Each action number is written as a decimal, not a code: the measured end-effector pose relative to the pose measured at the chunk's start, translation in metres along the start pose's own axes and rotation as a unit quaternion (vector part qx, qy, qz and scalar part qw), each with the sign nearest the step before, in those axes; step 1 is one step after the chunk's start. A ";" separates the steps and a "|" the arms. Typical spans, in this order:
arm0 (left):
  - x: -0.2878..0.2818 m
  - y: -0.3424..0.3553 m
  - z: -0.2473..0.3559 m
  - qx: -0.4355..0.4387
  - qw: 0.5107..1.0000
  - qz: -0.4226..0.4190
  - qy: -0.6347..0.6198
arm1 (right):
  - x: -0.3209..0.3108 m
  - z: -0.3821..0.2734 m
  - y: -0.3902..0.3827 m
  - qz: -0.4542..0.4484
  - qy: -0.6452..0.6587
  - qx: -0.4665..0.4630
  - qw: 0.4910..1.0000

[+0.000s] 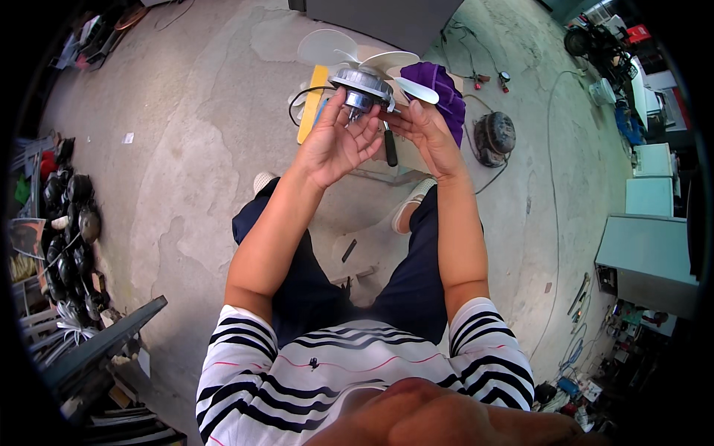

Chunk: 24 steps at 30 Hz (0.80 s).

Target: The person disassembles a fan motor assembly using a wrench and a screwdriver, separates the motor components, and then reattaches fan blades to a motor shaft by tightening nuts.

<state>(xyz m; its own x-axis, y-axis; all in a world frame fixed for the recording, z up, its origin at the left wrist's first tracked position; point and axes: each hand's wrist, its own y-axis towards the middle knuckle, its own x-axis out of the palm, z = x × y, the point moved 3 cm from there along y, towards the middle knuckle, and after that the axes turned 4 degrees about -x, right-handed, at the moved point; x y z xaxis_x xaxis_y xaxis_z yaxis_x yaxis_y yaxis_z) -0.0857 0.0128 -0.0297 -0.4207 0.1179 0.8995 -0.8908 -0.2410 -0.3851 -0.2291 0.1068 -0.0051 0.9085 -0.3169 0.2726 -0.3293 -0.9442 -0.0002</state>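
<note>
A round silver fan motor (pixel 360 82) with white blades (pixel 321 46) is held up before me, over a low support. My left hand (pixel 338 141) has its fingertips on the motor's underside and left part, palm turned up. My right hand (pixel 425 134) grips at the motor's right side, under the lowest blade, its fingertips partly hidden. Below lies a screwdriver with a black handle (pixel 390 149). A yellow bar (pixel 308 126) and a black cord (pixel 293 111) are to the left, beside a partly hidden blue item. A purple cloth (pixel 445 89) lies behind my right hand.
A dark round compressor-like unit (pixel 494 141) sits on the floor at right, with hoses and gauges (pixel 504 79) behind it. A grey cabinet (pixel 372 18) stands ahead. Dark parts (pixel 71 223) and a metal bar (pixel 104 334) line the left; white appliances (pixel 645 253) line the right.
</note>
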 end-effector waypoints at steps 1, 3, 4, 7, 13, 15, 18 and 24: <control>0.002 -0.002 0.003 0.005 1.000 -0.012 -0.012 | -0.001 -0.009 -0.003 0.039 -0.021 -0.012 0.999; 0.001 -0.004 0.010 0.013 0.999 -0.029 -0.024 | -0.020 -0.012 0.000 0.110 -0.104 -0.014 0.988; 0.001 -0.005 0.013 0.017 0.999 -0.037 -0.031 | -0.032 -0.014 0.002 0.143 -0.146 -0.015 0.979; 0.004 -0.004 0.018 0.017 0.997 -0.042 -0.055 | -0.069 0.001 0.004 0.203 -0.413 -0.027 0.887; 0.001 -0.007 0.022 0.022 0.996 -0.055 -0.069 | -0.067 0.021 0.001 0.186 -0.673 0.045 0.714; 0.001 -0.008 0.022 0.023 0.996 -0.049 -0.070 | -0.068 0.023 0.003 0.194 -0.697 0.060 0.688; 0.002 -0.009 0.022 0.018 0.996 -0.049 -0.066 | -0.072 0.026 0.009 0.198 -0.711 0.078 0.670; 0.001 -0.012 0.022 0.028 0.999 -0.033 -0.020 | -0.075 0.031 0.018 0.192 -0.711 0.098 0.669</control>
<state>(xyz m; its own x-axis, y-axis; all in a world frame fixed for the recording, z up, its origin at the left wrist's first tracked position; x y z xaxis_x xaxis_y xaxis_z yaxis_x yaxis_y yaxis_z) -0.0720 -0.0050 -0.0198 -0.3530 0.0973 0.9306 -0.9049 -0.2885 -0.3131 -0.2947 0.1111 -0.0555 0.1381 -0.1727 -0.9752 -0.6958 -0.7176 0.0285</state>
